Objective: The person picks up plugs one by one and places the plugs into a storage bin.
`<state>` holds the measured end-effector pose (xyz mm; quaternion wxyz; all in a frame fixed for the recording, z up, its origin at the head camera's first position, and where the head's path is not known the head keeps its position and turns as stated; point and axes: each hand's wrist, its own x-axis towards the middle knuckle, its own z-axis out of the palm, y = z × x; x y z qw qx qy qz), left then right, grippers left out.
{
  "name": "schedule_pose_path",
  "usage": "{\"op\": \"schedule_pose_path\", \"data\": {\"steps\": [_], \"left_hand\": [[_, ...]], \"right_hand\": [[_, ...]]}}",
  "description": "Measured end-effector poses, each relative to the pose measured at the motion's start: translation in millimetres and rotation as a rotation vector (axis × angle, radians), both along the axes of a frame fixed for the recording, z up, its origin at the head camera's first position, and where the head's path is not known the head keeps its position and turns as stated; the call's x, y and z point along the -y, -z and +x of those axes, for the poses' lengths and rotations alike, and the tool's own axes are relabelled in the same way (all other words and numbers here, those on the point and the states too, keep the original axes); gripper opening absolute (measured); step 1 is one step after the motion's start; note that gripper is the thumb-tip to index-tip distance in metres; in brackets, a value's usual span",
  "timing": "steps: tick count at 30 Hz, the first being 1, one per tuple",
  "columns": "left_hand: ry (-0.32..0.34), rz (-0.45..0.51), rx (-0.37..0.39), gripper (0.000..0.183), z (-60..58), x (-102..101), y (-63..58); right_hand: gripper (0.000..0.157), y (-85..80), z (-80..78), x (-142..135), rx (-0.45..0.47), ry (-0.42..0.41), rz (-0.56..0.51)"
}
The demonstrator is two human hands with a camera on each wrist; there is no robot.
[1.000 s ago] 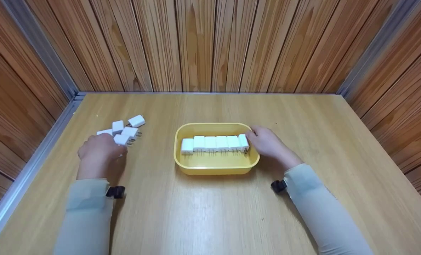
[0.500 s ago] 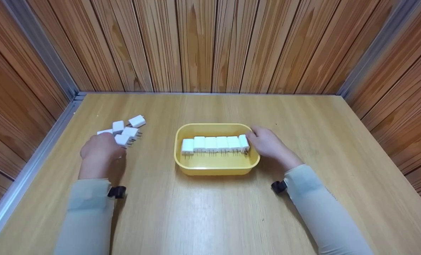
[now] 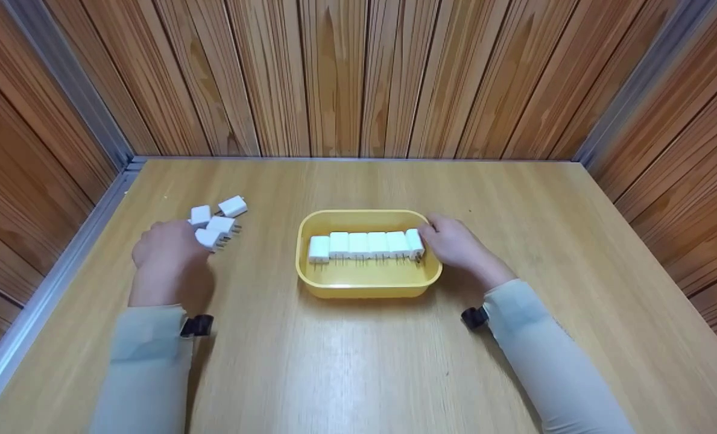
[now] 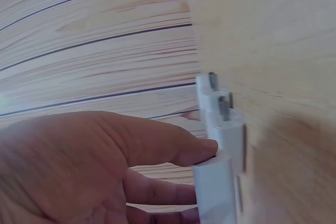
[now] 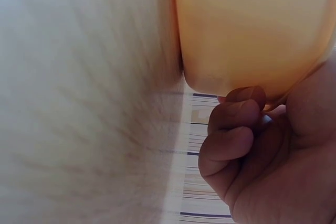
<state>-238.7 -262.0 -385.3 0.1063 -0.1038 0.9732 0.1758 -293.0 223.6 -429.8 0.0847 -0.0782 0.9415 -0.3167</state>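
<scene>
My left hand (image 3: 170, 256) is at the left, at the near side of a small pile of white plug adapters (image 3: 221, 225). In the left wrist view, its thumb and fingers pinch one white plug adapter (image 4: 214, 190), which the hand hides in the head view. My right hand (image 3: 457, 248) grips the right end of a yellow plastic tub (image 3: 367, 292), thumb at the rim. Curled fingers (image 5: 231, 142) lie against the tub's outside in the right wrist view. Inside the tub stands a row of white plug adapters (image 3: 358, 244), their metal prongs toward me.
The wooden table (image 3: 358, 361) carries the tub in its middle and the pile at the left. Wood-panelled walls (image 3: 334, 78) close off the back and both sides. A metal rail (image 3: 50, 313) runs along the table's left edge.
The leftmost adapter of the pile no longer shows beside my left hand, which has shifted slightly. The right hand and the tub have stayed in place.
</scene>
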Motion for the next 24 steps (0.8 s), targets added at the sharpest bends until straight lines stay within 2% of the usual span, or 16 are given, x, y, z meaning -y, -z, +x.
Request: {"op": "schedule_pose_path", "data": {"steps": [5,11,13,19,24], "left_hand": [[0.004,-0.008,-0.067,0.034,3.8,-11,-10.2],[0.063,-0.019,-0.151,0.032,7.5,-30,-19.8],[0.093,-0.024,-0.212,0.032,9.4,-39,-22.3],[0.203,-0.024,-0.460,0.032,15.0,-69,-26.8],[0.314,0.039,-0.566,0.037,16.9,-89,-26.7]], "right_hand": [[0.040,1.3,-0.7,0,-0.014,-0.005,-0.003],[0.041,0.7,-0.4,0,-0.002,-0.001,0.000],[0.041,0.2,-0.5,0,0.004,-0.001,0.002],[0.044,0.1,-1.3,0,0.023,0.007,0.009],[0.048,0.8,-1.6,1,0.021,0.008,0.009]]}}
